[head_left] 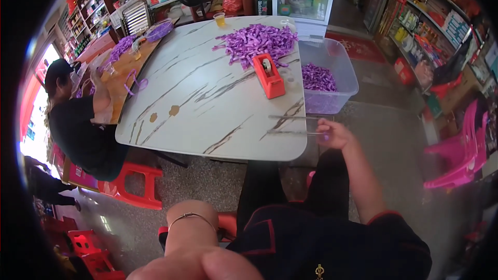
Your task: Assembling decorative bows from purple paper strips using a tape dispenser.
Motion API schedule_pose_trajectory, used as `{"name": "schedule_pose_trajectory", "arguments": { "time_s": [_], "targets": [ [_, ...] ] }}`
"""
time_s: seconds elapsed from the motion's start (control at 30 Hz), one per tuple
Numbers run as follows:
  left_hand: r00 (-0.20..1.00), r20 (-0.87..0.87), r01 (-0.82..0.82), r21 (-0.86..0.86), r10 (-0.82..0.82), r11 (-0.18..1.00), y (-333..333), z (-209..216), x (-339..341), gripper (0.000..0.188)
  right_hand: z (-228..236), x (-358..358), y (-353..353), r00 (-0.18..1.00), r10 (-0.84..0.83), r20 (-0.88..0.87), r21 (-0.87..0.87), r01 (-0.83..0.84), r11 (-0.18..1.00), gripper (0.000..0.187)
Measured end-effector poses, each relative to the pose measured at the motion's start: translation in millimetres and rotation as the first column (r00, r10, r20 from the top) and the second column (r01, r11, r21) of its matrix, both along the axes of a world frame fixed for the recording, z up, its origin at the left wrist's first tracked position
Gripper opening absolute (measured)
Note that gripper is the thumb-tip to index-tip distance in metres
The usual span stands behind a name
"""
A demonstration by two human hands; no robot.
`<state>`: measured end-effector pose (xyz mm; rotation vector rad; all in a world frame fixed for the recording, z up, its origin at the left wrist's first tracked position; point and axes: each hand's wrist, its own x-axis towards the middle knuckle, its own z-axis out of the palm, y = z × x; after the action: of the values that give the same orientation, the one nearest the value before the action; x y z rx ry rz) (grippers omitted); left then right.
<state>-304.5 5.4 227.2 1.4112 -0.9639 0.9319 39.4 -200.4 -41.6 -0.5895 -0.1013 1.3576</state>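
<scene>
My right hand [334,134] is closed beside the table's right front corner. It grips a pair of thin grey sticks [290,117], blurred, which reach left over the tabletop. A small purple bit shows at the fingers. My left arm [193,233] comes up from the lower edge with a thin bracelet at the wrist; the fingers of that hand are hidden. On the marble-patterned table [202,93], a pile of short purple strips [257,41] lies at the far right. A red tape dispenser [269,77] stands at the pile's near edge.
Against the table's right side stands a clear plastic bin [342,98] holding more purple pieces. A cup of yellow drink [220,19] sits at the far edge. A person [85,114] works at a wooden table on the left. A pink chair [461,148] is at right.
</scene>
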Motion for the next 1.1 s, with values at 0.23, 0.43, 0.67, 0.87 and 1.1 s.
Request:
{"name": "schedule_pose_trajectory", "arguments": {
  "time_s": [0.23, 0.43, 0.67, 0.87, 1.1],
  "targets": [
    [0.972, 0.232, 0.059, -0.146, -0.024, 0.987, -8.5, -12.6, -20.7, 0.021, 1.0, 33.2, -154.0, 0.796, -0.600, 0.076, -0.276, 0.595, 0.755, 0.010],
    [0.912, 0.411, 0.084, -0.215, 0.012, 0.973, -21.2, 0.9, -5.5, 0.022, -41.2, 45.1, -329.4, 0.503, -0.859, 0.096, -0.230, 0.851, 0.473, 0.009],
    [0.662, 0.674, -0.088, -0.365, 0.328, 0.927, -8.2, 17.4, 21.2, 0.022, -85.8, 74.2, -511.6, 0.251, -0.882, 0.398, -0.221, 0.960, 0.173, 0.016],
    [0.490, 0.698, -0.283, -0.439, 0.522, 0.853, -7.0, 3.6, 72.2, 0.026, 29.8, 103.1, -311.0, 0.183, -0.957, 0.226, -0.296, 0.949, 0.111, 0.014],
    [0.735, 0.003, -0.483, -0.699, 0.678, 0.527, 101.2, -42.1, 220.8, 0.025, 177.1, 145.4, 24.6, 0.161, -0.333, 0.929, 0.068, 0.811, 0.581, 0.024]
  ]
}}
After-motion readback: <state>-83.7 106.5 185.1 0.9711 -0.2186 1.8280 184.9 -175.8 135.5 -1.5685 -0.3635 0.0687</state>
